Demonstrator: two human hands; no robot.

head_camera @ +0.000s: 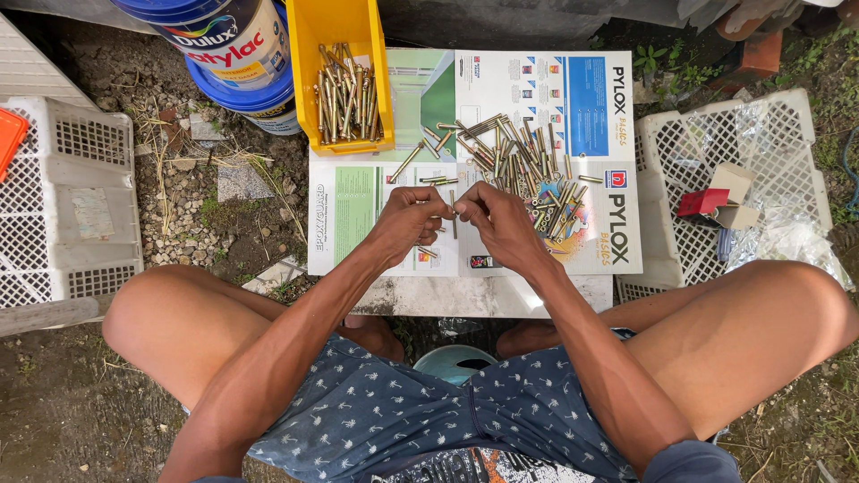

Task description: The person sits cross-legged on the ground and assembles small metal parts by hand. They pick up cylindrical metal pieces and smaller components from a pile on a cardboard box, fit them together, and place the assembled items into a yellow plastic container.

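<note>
Blue patterned shorts [394, 420] fill the bottom edge, cut off by the frame, with bare knees spread to 8 and 4 o'clock and a teal round thing [455, 362] half hidden between them. Both forearms run up to the middle, where the left hand [410, 222] and right hand [497, 220] meet, fingers curled and pinched together on a thin metal bolt [453, 219]; most of it is hidden by the fingertips, so only a short shaft shows below them. They work over a low table [501, 295] covered with glossy printed sheets [358, 215]. At 1 o'clock from the hands lies a loose heap of bolts [519, 161], brassy and slim, tangled so that single pieces are hard to tell apart. At 11 o'clock a yellow plastic bin [340, 36] holds more of them, lying lengthwise. Blue-and-white paint pails [233, 45] stand at 10 o'clock, cut off at the top. White lattice crates sit on the dirt at 9 o'clock [72, 206] and 3 o'clock [743, 170], the right one holding crumpled clear plastic and small boxes.
</note>
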